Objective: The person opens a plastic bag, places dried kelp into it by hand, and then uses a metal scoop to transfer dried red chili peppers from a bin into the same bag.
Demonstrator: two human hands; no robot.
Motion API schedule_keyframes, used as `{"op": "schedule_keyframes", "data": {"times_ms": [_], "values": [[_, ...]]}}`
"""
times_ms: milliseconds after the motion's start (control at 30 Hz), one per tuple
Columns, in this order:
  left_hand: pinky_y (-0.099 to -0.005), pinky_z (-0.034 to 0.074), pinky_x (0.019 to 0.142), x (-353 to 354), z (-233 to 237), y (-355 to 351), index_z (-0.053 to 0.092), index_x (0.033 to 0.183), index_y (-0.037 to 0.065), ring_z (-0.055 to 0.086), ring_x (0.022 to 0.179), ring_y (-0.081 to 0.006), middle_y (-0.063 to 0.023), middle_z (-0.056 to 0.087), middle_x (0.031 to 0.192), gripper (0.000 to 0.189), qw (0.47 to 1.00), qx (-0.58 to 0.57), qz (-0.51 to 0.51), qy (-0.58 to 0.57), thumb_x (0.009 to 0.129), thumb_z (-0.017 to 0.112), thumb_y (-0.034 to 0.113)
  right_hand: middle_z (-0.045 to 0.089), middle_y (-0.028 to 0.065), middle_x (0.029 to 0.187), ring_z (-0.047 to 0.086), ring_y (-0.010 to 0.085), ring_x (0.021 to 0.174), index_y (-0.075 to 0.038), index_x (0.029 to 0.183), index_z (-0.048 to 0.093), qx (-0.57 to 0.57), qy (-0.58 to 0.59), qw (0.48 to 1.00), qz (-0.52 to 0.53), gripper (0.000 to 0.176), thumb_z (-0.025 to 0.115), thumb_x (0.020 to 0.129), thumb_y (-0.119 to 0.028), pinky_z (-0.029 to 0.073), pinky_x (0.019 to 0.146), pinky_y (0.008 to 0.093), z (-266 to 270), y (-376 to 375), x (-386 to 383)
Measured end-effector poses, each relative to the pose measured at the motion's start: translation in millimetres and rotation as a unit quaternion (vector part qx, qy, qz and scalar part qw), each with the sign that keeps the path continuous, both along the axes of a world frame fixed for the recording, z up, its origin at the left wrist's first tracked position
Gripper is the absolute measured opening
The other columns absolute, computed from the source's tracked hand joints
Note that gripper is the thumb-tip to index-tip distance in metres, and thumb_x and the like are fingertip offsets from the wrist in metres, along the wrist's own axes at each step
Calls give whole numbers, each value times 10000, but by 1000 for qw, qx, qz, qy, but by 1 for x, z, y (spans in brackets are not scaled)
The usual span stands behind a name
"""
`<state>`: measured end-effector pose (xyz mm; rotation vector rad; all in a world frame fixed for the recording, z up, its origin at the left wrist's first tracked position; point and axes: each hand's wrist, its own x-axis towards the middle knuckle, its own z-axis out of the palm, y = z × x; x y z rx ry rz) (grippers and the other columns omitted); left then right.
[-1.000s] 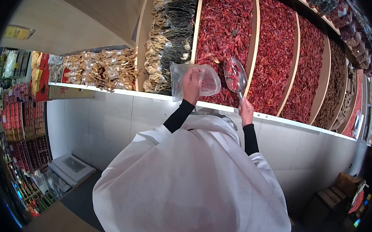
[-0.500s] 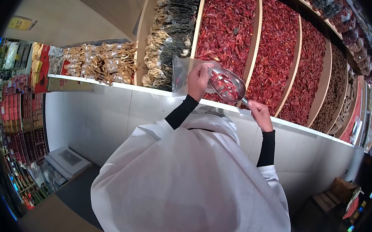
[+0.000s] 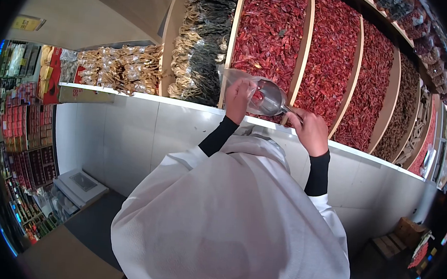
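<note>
My left hand (image 3: 238, 98) is closed on a clear plastic bag (image 3: 231, 77) above the front edge of the bin of red dried chilies (image 3: 269, 34). The metal scoop (image 3: 270, 97) has its front end inside the bag's mouth, with some red chilies showing near its tip. My right hand (image 3: 309, 130) grips the scoop's handle, just over the white counter edge. Most of the scoop's bowl looks bare. The bag's lower part is partly hidden behind my left hand.
More bins of red chilies (image 3: 331, 48) and brown spices (image 3: 400, 100) stretch to the right. Bundled dried goods (image 3: 199, 44) lie on the left. A white scale-like box (image 3: 81, 187) stands low at left, a wooden crate (image 3: 388, 244) low at right.
My right hand has moved left and a little up, pushing the scoop into the bag. The scoop has tipped, and fewer chilies show in its bowl. The bag has shifted slightly right.
</note>
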<state>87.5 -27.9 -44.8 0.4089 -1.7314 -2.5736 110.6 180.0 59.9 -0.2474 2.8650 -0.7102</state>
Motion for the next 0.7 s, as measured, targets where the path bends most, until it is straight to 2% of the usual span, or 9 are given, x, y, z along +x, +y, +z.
{"op": "schedule_keyframes", "data": {"times_ms": [100, 200, 267, 300, 333, 433, 567, 633, 700], "values": [[-196, 222, 495, -6, -18, -1, 618, 842, 48, 303, 554, -6, 90, 350, 626, 267, 995, -62, 68, 30, 989, 470, 215, 625, 140, 621, 629, 343, 600, -85, 915, 724, 38, 8, 999, 11, 282, 613, 890, -343, 487, 583, 424, 17, 6, 3], [-196, 222, 496, -10, -21, -4, 619, 852, 56, 296, 562, -7, 96, 344, 642, 250, 995, -35, 90, 17, 989, 482, 215, 618, 168, 640, 624, 348, 608, -68, 915, 713, 56, 14, 998, 13, 274, 607, 901, -321, 471, 563, 422, 20, 20, 9], [-193, 213, 495, -13, -20, -7, 621, 861, 59, 290, 569, -7, 99, 325, 651, 238, 995, -22, 95, 18, 988, 491, 214, 586, 190, 639, 590, 328, 557, -46, 907, 697, -104, 24, 993, -45, 265, 591, 922, -288, 445, 539, 400, -1, 41, 14], [-191, 207, 494, -14, -18, -8, 623, 865, 61, 287, 568, -4, 100, 317, 650, 239, 994, -22, 107, 14, 989, 489, 215, 526, 121, 589, 496, 216, 503, -30, 892, 656, -150, -26, 986, -66, 280, 549, 962, -280, 398, 518, 342, -13, 52, 17], [-189, 202, 493, -15, -17, -9, 625, 869, 62, 285, 567, -2, 101, 308, 649, 241, 993, -21, 120, 9, 991, 486, 217, 526, 121, 589, 496, 216, 503, -30, 892, 656, -151, -28, 986, -66, 280, 549, 962, -280, 398, 518, 342, -29, 62, 20], [-193, 227, 498, -15, -21, -12, 632, 905, 12, 304, 581, -9, 84, 363, 662, 259, 990, -26, 136, 8, 995, 460, 182, 357, -27, 598, 355, 66, 570, -34, 843, 554, -316, -178, 922, -134, 329, 482, 1005, -311, 325, 519, 264, -76, 75, 37], [-189, 235, 511, -18, -21, -11, 637, 909, 6, 317, 589, -8, 86, 371, 669, 251, 987, -62, 148, 17, 985, 472, 180, 505, 78, 608, 502, 173, 576, -11, 872, 563, -272, -189, 935, -129, 346, 481, 995, -324, 416, 570, 327, -139, 65, 50], [-184, 235, 514, -18, -24, -13, 634, 895, 23, 313, 582, -5, 97, 371, 671, 243, 984, -86, 155, 20, 978, 480, 191, 576, 182, 667, 597, 332, 643, -1, 908, 555, -240, -177, 943, -147, 331, 484, 987, -314, 454, 621, 416, -160, 52, 49], [-183, 239, 513, -17, -24, -13, 628, 886, 32, 312, 581, -4, 98, 370, 671, 236, 986, -56, 154, 3, 977, 480, 191, 581, 211, 688, 596, 384, 680, 0, 914, 546, -237, -143, 949, -148, 321, 484, 984, -307, 447, 625, 453, -182, 38, 43]]}}
